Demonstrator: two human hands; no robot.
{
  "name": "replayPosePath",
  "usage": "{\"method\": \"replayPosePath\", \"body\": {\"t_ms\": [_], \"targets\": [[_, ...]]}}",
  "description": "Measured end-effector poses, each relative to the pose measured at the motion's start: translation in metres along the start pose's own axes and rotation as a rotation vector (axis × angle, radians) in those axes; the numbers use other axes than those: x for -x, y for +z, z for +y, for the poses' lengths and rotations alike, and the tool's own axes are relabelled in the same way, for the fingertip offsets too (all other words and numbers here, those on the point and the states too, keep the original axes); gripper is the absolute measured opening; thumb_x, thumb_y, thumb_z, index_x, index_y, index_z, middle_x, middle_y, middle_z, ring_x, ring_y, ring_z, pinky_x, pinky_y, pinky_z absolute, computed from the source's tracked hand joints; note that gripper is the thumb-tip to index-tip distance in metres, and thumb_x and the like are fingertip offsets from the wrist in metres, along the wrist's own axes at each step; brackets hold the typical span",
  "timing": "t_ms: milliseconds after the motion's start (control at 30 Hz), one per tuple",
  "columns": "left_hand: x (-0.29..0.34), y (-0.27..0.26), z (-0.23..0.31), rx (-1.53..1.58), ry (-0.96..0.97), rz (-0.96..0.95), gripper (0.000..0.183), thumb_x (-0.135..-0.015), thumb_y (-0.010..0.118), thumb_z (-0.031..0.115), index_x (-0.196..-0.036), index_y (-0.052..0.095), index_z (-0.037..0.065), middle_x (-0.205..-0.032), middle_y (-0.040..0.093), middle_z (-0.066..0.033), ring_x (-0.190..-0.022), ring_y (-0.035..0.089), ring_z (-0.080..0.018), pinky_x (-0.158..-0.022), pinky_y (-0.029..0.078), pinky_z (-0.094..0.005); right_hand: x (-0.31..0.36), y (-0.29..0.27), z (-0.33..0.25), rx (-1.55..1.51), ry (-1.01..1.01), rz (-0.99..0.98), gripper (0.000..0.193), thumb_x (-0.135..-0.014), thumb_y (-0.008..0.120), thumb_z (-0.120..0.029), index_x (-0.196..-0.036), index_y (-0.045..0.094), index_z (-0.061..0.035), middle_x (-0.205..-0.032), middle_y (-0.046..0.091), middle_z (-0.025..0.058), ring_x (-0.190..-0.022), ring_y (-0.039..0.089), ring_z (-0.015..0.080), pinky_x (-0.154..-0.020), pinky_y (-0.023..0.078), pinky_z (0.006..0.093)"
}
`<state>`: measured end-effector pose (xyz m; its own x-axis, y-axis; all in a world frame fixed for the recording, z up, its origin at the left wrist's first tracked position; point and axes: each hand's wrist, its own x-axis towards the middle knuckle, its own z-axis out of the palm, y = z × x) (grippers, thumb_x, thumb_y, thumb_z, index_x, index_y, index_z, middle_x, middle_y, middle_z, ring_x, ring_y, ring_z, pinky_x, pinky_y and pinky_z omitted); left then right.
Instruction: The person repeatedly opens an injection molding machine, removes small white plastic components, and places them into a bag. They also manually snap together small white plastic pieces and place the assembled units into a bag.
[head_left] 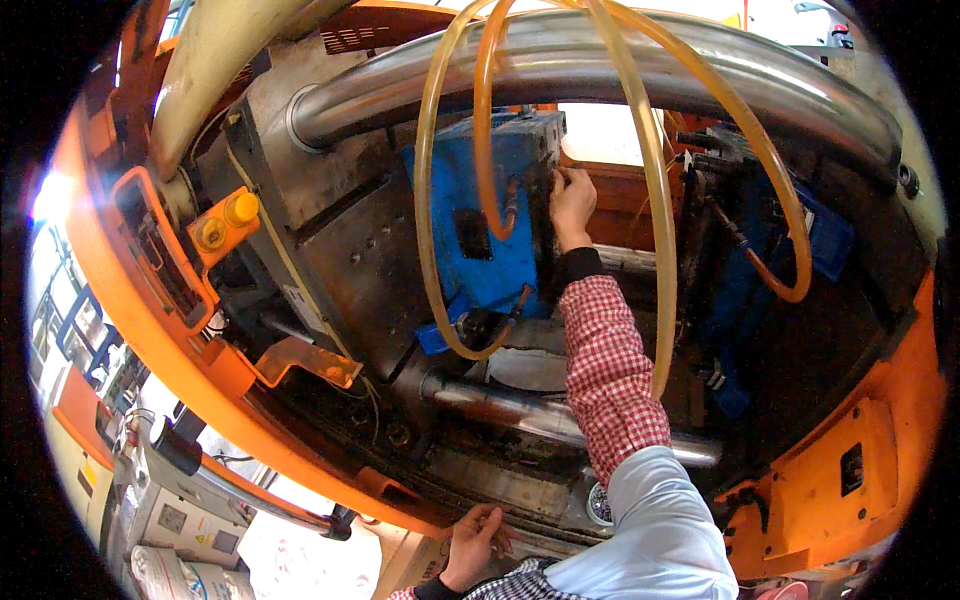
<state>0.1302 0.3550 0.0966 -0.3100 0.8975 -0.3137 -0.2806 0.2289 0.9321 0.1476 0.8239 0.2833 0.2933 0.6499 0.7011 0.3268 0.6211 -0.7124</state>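
My right hand (572, 207) reaches deep into the machine, its sleeve a red-and-white check. Its fingertips are pinched together against the right-hand face of a blue mould block (490, 265); whatever they hold, if anything, is hidden. Yellowish hoses (428, 200) loop down in front of the block and join copper-coloured fittings on it. Low in the view, my left hand (475, 547) is at the orange front edge of the machine, fingers loosely bent and partly apart, with nothing visible in them.
A thick steel bar (600, 62) crosses above my right hand, and a lower bar (520, 408) runs beneath it. The opposite mould half (740, 270) stands to the right, with another hose. On the left, an orange frame (290, 455) carries a yellow button (241, 208).
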Motion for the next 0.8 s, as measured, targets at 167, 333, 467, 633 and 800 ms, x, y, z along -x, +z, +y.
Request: {"method": "replayPosePath", "body": {"t_ms": [167, 333, 467, 633, 800], "targets": [[0.003, -0.002, -0.002, -0.026, 0.002, -0.018, 0.025, -0.094, 0.046, 0.019, -0.106, 0.049, -0.002, -0.073, 0.063, -0.0126, -0.053, 0.056, -0.0138, -0.046, 0.043, -0.0239, 0.008, 0.007, 0.013, 0.045, -0.172, -0.029, 0.031, -0.072, 0.052, 0.002, -0.101, 0.064, -0.0036, -0.099, 0.056, 0.0140, -0.096, 0.051, 0.0320, -0.083, 0.043, 0.0389], [0.004, 0.002, -0.005, -0.115, 0.041, -0.069, 0.023, -0.092, 0.050, 0.019, -0.101, 0.052, -0.002, -0.072, 0.062, -0.0107, -0.053, 0.056, -0.0131, -0.046, 0.043, -0.0237, 0.010, -0.002, 0.016, 0.010, -0.151, -0.172, 0.046, -0.068, 0.048, 0.007, -0.110, 0.061, -0.0051, -0.112, 0.051, 0.0137, -0.106, 0.044, 0.0334, -0.091, 0.039, 0.0390], [0.005, 0.000, -0.007, -0.119, 0.003, -0.096, 0.022, -0.092, 0.050, 0.019, -0.100, 0.053, -0.002, -0.072, 0.062, -0.0095, -0.052, 0.056, -0.0123, -0.046, 0.043, -0.0231, 0.003, -0.019, 0.018, 0.128, -0.036, -0.296, 0.047, -0.067, 0.049, 0.008, -0.111, 0.062, -0.0056, -0.119, 0.051, 0.0140, -0.107, 0.044, 0.0334, -0.095, 0.037, 0.0387], [0.007, -0.003, -0.009, -0.083, 0.034, -0.101, 0.023, -0.092, 0.050, 0.020, -0.100, 0.054, -0.001, -0.071, 0.062, -0.0081, -0.053, 0.057, -0.0113, -0.045, 0.043, -0.0225, 0.021, -0.022, 0.033, -0.013, 0.162, -0.311, 0.045, -0.069, 0.049, 0.006, -0.109, 0.063, -0.0076, -0.110, 0.055, 0.0170, -0.101, 0.049, 0.0342, -0.094, 0.037, 0.0403], [0.010, -0.001, -0.008, -0.168, 0.031, -0.103, 0.022, -0.092, 0.050, 0.020, -0.100, 0.054, -0.001, -0.071, 0.063, -0.0078, -0.052, 0.057, -0.0109, -0.044, 0.042, -0.0218, 0.029, -0.010, 0.044, 0.095, -0.073, -0.255, 0.047, -0.068, 0.047, 0.007, -0.111, 0.061, -0.0048, -0.109, 0.055, 0.0179, -0.100, 0.049, 0.0347, -0.091, 0.038, 0.0405]]}}
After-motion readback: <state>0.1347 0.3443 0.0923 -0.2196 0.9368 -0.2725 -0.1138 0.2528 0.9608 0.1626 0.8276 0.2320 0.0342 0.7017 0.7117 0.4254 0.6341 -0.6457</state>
